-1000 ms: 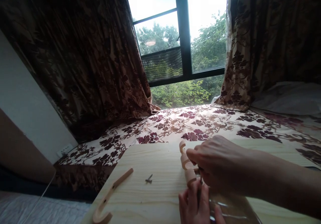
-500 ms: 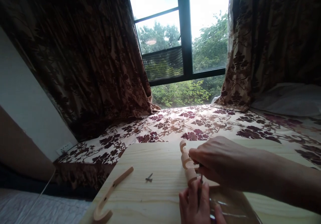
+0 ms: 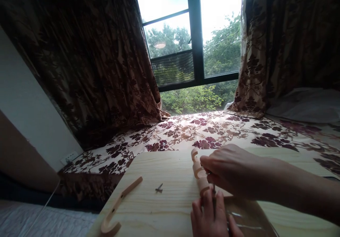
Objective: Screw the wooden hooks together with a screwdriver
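Note:
My right hand (image 3: 225, 166) is closed in a fist above the board; from it a thin dark shaft like a screwdriver (image 3: 214, 190) points down, its handle hidden in the fist. The shaft's lower end lies between the fingers of my left hand (image 3: 208, 214), which are bent and pressed around the near end of a wooden piece. Leading away from those fingers is a row of curved wooden hooks (image 3: 203, 184). To the left rest a loose J-shaped wooden hook (image 3: 114, 208) with dark holes, and a few small screws (image 3: 158, 188).
Everything sits on a pale wooden board (image 3: 164, 166). A brown glossy, clear-wrapped item (image 3: 247, 217) lies right of my left hand. Beyond the board spreads a floral cloth (image 3: 183, 130) below a window, with dark curtains (image 3: 111, 52) on both sides.
Both hands keep their place at the wooden piece, with the left hand shifted very slightly right. The whole view moves a few pixels; otherwise little differs.

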Motion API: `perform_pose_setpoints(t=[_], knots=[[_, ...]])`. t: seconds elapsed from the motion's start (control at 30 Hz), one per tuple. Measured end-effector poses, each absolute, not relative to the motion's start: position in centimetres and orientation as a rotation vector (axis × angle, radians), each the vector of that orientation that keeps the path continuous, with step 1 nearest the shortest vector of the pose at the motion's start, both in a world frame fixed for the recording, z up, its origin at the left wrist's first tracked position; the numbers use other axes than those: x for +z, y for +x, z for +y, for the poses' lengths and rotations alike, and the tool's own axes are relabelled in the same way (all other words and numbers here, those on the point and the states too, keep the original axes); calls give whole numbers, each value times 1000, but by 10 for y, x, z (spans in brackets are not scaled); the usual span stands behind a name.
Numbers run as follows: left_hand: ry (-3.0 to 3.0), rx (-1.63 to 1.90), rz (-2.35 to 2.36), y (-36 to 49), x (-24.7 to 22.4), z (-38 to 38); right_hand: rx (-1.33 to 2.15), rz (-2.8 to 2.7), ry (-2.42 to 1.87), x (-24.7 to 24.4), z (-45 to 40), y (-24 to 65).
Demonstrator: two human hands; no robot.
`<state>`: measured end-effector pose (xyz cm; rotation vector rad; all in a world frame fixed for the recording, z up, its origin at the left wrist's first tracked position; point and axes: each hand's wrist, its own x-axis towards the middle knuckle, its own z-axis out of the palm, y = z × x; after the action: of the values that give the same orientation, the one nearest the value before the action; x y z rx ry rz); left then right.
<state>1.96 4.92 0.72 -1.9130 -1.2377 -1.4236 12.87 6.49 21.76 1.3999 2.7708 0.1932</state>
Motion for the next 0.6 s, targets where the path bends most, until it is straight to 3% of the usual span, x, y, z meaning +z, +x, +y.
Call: perform_pose_setpoints(t=[0.2, 0.6], knots=[[-1907, -1439, -1266, 17, 6, 45, -26, 2788, 1258, 224, 57, 130], [-1886, -1653, -1248, 24, 5, 42, 12, 2694, 1490, 227, 56, 137]])
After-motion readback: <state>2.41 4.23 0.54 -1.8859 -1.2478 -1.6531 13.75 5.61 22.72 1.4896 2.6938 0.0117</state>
